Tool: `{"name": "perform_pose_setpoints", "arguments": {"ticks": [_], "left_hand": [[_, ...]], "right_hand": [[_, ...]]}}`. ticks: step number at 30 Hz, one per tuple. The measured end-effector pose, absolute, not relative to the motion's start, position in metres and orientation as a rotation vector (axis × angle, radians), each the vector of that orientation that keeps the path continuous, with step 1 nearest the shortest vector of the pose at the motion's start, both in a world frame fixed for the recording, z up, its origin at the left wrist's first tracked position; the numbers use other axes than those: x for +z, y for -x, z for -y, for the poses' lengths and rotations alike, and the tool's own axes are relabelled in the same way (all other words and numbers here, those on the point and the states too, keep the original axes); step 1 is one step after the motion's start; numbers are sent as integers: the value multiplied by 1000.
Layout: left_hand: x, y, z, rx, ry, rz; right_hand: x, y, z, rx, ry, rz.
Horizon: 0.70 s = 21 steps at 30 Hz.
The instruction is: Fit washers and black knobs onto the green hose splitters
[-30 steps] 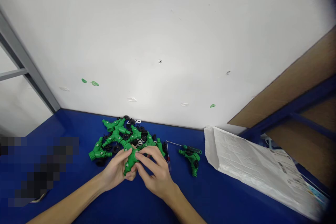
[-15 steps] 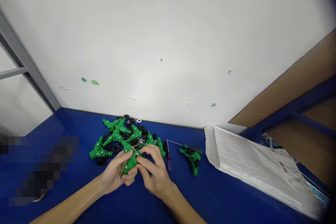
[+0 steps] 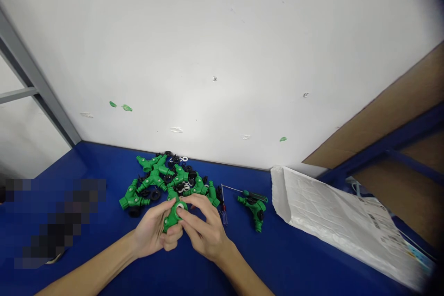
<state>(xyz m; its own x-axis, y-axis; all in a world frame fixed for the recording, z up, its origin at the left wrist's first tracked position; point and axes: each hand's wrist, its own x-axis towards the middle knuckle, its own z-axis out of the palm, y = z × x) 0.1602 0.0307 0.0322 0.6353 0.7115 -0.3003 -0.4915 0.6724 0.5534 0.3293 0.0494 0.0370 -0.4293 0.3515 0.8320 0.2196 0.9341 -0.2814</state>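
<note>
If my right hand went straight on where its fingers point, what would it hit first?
The green fitting held in your left hand. Your right hand appears to be touching it with its fingertips, though depth makes exact contact hard to tell.

One head-worn camera looks forward and down from above the blue table [image 3: 287,263], near it, facing the white wall [image 3: 208,32] beyond

White wall [image 3: 222,37] behind blue table [image 3: 166,273]
</note>
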Motion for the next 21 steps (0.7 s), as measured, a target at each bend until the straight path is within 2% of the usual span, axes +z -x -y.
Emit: {"name": "perform_pose_setpoints", "arguments": {"ticks": [6, 8, 12, 14, 21], "left_hand": [[34, -158, -30, 705, -460, -568], [34, -159, -29, 706, -473, -561], [33, -159, -30, 712, -530, -548], [33, -160, -30, 738, -576, -581], [34, -161, -27, 720, -629, -658]], "right_hand": [[40, -328, -47, 133, 384, 2057], [41, -326, -43, 324, 411, 2000], [45, -321, -40, 1031, 557, 1683], [49, -320, -43, 1251, 644, 1635], [57, -322, -50, 1449, 645, 1705]]}}
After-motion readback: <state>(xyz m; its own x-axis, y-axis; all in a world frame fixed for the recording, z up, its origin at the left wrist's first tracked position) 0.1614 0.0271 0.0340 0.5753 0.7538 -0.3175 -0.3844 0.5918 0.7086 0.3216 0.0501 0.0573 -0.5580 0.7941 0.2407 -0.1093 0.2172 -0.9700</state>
